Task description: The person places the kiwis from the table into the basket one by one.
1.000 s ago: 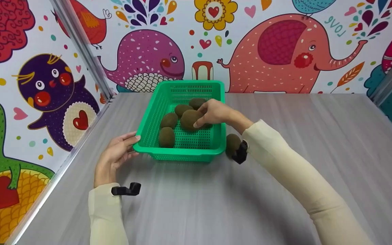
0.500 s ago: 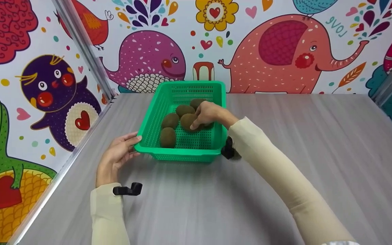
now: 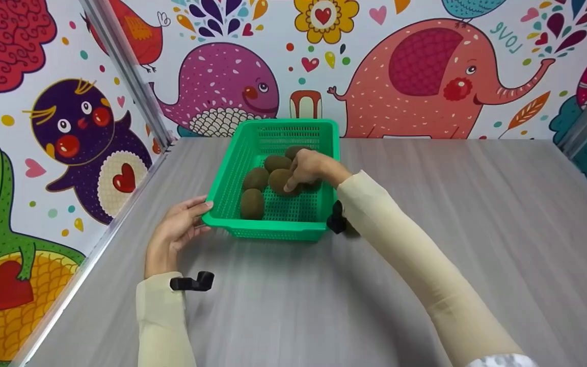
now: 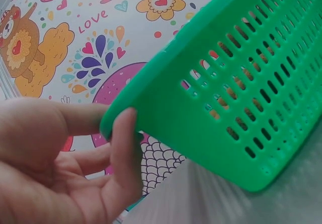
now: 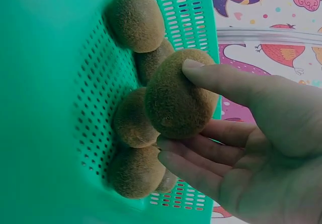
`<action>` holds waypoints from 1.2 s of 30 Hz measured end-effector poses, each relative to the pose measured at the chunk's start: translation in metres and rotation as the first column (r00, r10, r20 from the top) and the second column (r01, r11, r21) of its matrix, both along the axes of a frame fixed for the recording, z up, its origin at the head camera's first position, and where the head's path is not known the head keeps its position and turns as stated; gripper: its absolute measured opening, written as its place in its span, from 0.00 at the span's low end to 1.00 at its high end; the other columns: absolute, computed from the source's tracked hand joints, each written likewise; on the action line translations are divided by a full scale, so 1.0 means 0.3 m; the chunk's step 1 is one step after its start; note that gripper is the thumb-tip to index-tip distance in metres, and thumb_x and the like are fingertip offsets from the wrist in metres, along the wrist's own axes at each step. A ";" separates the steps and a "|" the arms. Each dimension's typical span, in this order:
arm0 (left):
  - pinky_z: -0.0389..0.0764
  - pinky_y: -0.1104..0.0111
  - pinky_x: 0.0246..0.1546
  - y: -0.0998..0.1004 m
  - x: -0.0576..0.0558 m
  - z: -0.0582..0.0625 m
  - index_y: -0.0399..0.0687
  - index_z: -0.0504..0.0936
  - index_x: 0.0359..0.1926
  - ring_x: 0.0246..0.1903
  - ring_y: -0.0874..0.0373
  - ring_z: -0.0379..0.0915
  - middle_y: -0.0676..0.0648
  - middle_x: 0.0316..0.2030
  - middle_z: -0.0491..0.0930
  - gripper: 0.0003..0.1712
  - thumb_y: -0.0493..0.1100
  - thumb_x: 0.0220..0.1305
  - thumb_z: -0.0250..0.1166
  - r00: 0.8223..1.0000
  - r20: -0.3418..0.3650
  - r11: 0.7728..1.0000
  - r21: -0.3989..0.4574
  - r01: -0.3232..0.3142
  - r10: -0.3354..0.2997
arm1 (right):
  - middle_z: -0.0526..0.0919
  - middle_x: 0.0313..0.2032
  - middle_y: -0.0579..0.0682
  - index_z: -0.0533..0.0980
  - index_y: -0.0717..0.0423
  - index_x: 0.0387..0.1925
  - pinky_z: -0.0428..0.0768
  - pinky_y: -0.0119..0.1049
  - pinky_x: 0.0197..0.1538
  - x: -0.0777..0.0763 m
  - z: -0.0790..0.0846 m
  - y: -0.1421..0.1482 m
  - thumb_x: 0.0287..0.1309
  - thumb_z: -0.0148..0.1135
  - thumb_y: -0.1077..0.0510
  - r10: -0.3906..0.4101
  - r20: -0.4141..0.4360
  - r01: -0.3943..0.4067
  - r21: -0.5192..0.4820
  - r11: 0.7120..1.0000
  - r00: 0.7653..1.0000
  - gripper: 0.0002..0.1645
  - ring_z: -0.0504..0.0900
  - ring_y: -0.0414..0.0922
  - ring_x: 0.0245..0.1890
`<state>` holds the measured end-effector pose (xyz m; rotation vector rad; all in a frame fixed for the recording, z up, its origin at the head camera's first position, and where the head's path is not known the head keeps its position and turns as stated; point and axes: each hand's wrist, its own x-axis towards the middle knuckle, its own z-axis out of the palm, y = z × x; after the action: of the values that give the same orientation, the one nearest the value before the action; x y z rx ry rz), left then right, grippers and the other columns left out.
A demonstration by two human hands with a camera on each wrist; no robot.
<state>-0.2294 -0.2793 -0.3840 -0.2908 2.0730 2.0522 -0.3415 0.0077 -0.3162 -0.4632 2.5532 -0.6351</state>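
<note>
A green plastic basket [image 3: 268, 225] stands on the table with several brown kiwis [image 3: 252, 205] inside. At its near left corner, my left hand [image 3: 178, 229] pinches the rim; the left wrist view shows thumb and fingers on either side of the basket edge [image 4: 151, 100]. Reaching in over the right side, my right hand [image 3: 314, 168] holds one kiwi [image 5: 173, 105] between thumb and fingertips, above the others. More kiwis [image 5: 136, 20] lie on the perforated bottom in the right wrist view. Outside the basket, another kiwi [image 3: 352, 231] is mostly hidden by my right wrist.
The grey wood-grain table [image 3: 273, 306] extends around the basket. Behind it rises a wall [image 3: 370, 66] printed with cartoon animals, and a similar panel [image 3: 13, 122] borders the left side. Metal posts [image 3: 130, 71] mark the corners. A black wrist camera [image 3: 191, 282] sits on my left sleeve.
My right hand has moved slightly left and lower into the basket with the kiwi. Its wrist now covers most of the kiwi outside. The left hand stays on the rim.
</note>
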 end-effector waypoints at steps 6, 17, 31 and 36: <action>0.82 0.75 0.35 -0.002 0.000 -0.006 0.35 0.54 0.77 0.30 0.69 0.78 0.59 0.34 0.80 0.36 0.42 0.76 0.56 1.000 -0.005 1.000 -0.003 -0.003 0.003 | 0.78 0.34 0.52 0.85 0.60 0.43 0.81 0.43 0.52 -0.011 0.015 -0.013 0.61 0.70 0.50 0.030 0.020 -0.030 0.033 0.999 0.999 0.17 0.78 0.51 0.41; 0.81 0.76 0.34 -0.001 0.006 0.000 0.36 0.52 0.77 0.30 0.68 0.78 0.59 0.34 0.81 0.36 0.42 0.76 0.55 1.000 0.003 1.000 -0.006 -0.006 0.006 | 0.88 0.46 0.57 0.85 0.62 0.45 0.83 0.44 0.58 -0.010 0.005 -0.037 0.62 0.70 0.54 0.050 0.063 -0.056 0.091 0.994 0.997 0.16 0.88 0.51 0.49; 0.81 0.77 0.34 0.006 0.004 0.008 0.35 0.56 0.76 0.32 0.68 0.78 0.57 0.37 0.81 0.34 0.42 0.76 0.55 1.000 0.008 1.000 -0.019 -0.007 0.007 | 0.80 0.59 0.55 0.75 0.60 0.64 0.81 0.43 0.61 0.005 0.004 0.011 0.63 0.69 0.53 0.102 0.147 -0.102 -0.012 0.995 0.984 0.31 0.83 0.51 0.53; 0.81 0.76 0.34 0.004 0.005 0.007 0.35 0.56 0.76 0.32 0.68 0.78 0.57 0.36 0.81 0.34 0.42 0.76 0.56 1.000 0.013 1.000 -0.013 -0.011 0.011 | 0.77 0.64 0.56 0.74 0.57 0.66 0.75 0.49 0.67 0.014 -0.002 0.057 0.63 0.69 0.54 0.075 0.131 -0.059 -0.125 0.990 0.988 0.32 0.81 0.54 0.60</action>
<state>-0.2278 -0.2780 -0.3818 -0.3171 2.0824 2.0381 -0.3372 0.0247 -0.3167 -0.5265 2.3700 -0.7728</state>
